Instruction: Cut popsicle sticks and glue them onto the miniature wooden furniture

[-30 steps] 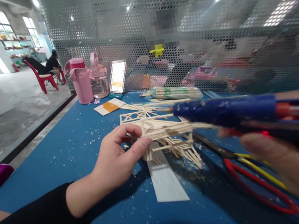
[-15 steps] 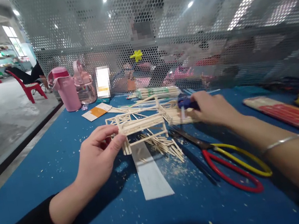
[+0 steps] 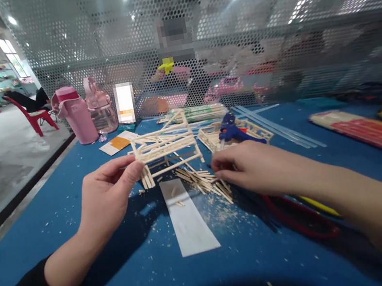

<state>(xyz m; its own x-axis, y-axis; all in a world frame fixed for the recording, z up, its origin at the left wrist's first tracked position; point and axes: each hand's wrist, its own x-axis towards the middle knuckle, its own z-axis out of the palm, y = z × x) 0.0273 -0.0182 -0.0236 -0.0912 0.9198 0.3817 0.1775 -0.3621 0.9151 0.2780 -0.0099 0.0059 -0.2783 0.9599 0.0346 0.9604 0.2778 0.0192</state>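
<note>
Pinched between the thumb and fingers of my left hand (image 3: 111, 191) is a small model frame of wooden sticks (image 3: 167, 154), held by its left end just above the table. My right hand (image 3: 242, 163) has curled fingers at the right edge of a pile of short wooden sticks (image 3: 201, 180); whatever they may hold is hidden. Behind that hand a blue glue gun (image 3: 233, 133) rests on a second stick frame (image 3: 261, 130). Scissors with red and yellow handles (image 3: 301, 222) lie under my right forearm, partly covered. A white strip (image 3: 193, 226) lies on the table below the model.
At the back left stand a pink thermos (image 3: 78, 118), a clear bottle (image 3: 102, 114) and a lit phone (image 3: 125, 103). Clear glue sticks (image 3: 281, 129) and a pack of sticks (image 3: 370, 136) lie right. A perforated metal screen (image 3: 254, 63) borders the blue table (image 3: 127, 282).
My right hand has let go of the glue gun, which now rests on the second frame, and moved nearer to the stick pile. My left hand still holds the model, now tilted slightly.
</note>
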